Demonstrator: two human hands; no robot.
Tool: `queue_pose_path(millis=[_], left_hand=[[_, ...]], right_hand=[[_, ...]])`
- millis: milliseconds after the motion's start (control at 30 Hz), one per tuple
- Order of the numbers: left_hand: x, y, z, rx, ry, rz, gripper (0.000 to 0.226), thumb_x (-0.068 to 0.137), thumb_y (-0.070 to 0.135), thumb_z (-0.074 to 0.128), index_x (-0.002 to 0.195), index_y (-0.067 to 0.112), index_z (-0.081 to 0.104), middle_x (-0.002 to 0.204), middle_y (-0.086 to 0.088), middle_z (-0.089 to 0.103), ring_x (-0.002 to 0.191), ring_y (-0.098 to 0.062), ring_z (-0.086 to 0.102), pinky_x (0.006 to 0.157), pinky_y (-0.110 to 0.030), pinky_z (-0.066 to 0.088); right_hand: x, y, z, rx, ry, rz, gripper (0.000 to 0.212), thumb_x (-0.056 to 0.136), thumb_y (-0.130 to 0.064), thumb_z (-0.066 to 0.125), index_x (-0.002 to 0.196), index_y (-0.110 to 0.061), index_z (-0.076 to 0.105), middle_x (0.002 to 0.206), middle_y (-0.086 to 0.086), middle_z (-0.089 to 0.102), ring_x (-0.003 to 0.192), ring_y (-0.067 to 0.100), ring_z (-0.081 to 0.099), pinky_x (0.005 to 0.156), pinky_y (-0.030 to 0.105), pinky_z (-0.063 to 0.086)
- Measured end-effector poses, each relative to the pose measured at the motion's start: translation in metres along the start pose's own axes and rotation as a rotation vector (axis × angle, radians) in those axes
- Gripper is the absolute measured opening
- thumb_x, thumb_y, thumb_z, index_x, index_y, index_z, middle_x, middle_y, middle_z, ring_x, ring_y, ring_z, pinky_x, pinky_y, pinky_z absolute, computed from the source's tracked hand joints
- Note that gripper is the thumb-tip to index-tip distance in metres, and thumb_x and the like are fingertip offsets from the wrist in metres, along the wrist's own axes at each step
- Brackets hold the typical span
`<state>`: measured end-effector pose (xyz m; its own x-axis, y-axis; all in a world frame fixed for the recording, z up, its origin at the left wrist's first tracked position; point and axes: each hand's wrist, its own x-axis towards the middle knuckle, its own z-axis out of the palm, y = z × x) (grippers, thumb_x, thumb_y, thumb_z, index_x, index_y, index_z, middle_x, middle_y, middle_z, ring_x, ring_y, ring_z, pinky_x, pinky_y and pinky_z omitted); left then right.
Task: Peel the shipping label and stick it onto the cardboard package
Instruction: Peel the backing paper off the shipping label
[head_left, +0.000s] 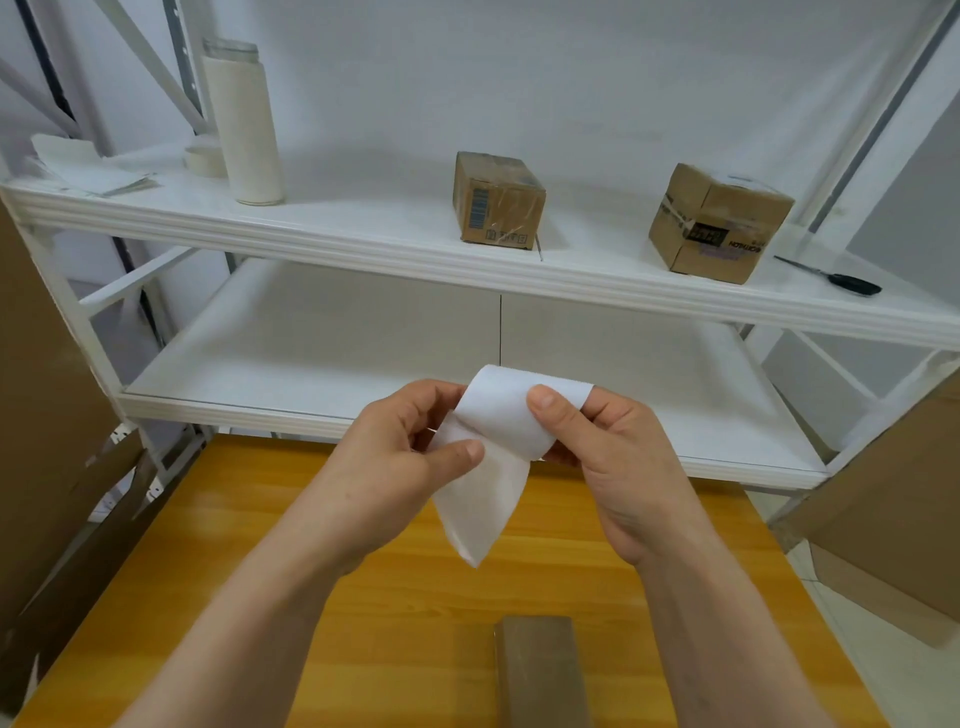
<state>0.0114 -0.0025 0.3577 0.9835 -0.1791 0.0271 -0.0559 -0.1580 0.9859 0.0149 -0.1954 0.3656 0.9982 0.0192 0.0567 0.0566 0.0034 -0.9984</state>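
Head view: both hands meet above the yellow bench (363, 597). The left hand (395, 467) pinches the shipping label (493, 447) between thumb and fingers; the right hand (597, 447) grips its curled upper part, thumb on top. The label's lower flap hangs free. The cardboard package (537, 670) lies at 6 o'clock on the bench.

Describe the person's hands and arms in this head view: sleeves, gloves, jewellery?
Both are bare. The left hand and right hand have no gloves, and no rings show on the visible fingers. Nails are short and unpainted. Both forearms are uncovered down to the bottom edge of the frame: no sleeves, watch, bracelet or markings in view.
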Motion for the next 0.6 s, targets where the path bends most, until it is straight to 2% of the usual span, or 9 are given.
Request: queue_pose_path(millis=[67, 200, 333, 500, 600], left_hand=[[0.0004, 0.0001, 0.0012, -0.026, 0.018, 0.005, 0.030, 0.090, 0.008, 0.070, 0.108, 0.032, 0.069, 0.102, 0.011, 0.078, 0.096, -0.010, 0.072, 0.089, -0.034, 0.057], [0.0018, -0.0017, 0.0023, -0.056, 0.048, 0.008, 0.026, 0.089, 0.008, 0.071, 0.107, 0.027, 0.071, 0.102, 0.007, 0.078, 0.095, -0.012, 0.073, 0.086, -0.036, 0.057], [0.0026, -0.0015, 0.0035, -0.062, 0.048, 0.007, 0.026, 0.088, 0.007, 0.071, 0.107, 0.025, 0.071, 0.100, 0.006, 0.079, 0.093, -0.011, 0.074, 0.084, -0.033, 0.058], [0.0018, -0.0017, 0.0045, -0.033, 0.034, 0.013, 0.042, 0.087, 0.006, 0.073, 0.118, 0.034, 0.064, 0.098, -0.001, 0.078, 0.093, -0.019, 0.074, 0.091, -0.047, 0.058], [0.0021, -0.0008, 0.0044, -0.051, 0.039, 0.001, 0.054, 0.087, 0.007, 0.073, 0.129, 0.036, 0.055, 0.097, 0.000, 0.078, 0.093, -0.018, 0.075, 0.090, -0.044, 0.058]], right_hand=[[0.0005, 0.0007, 0.0003, 0.003, -0.026, 0.002, 0.038, 0.078, -0.040, 0.070, 0.106, -0.014, 0.078, 0.104, 0.007, 0.079, 0.103, 0.029, 0.072, 0.091, 0.041, 0.058], [-0.0008, 0.0001, -0.0002, 0.018, -0.113, -0.007, 0.037, 0.069, -0.031, 0.077, 0.103, -0.015, 0.078, 0.102, 0.004, 0.080, 0.099, 0.020, 0.074, 0.088, 0.032, 0.058], [-0.0007, 0.0013, -0.0016, -0.016, -0.126, -0.011, 0.037, 0.067, -0.026, 0.080, 0.101, -0.013, 0.079, 0.102, 0.008, 0.080, 0.103, 0.026, 0.073, 0.094, 0.042, 0.057], [-0.0005, 0.0006, -0.0030, 0.014, -0.078, -0.032, 0.029, 0.081, -0.016, 0.075, 0.109, -0.008, 0.076, 0.106, 0.008, 0.079, 0.102, 0.025, 0.074, 0.088, 0.038, 0.060], [-0.0012, -0.0006, -0.0030, 0.031, -0.071, -0.036, 0.029, 0.078, -0.019, 0.075, 0.105, -0.011, 0.077, 0.103, 0.007, 0.080, 0.097, 0.021, 0.075, 0.080, 0.030, 0.059]])
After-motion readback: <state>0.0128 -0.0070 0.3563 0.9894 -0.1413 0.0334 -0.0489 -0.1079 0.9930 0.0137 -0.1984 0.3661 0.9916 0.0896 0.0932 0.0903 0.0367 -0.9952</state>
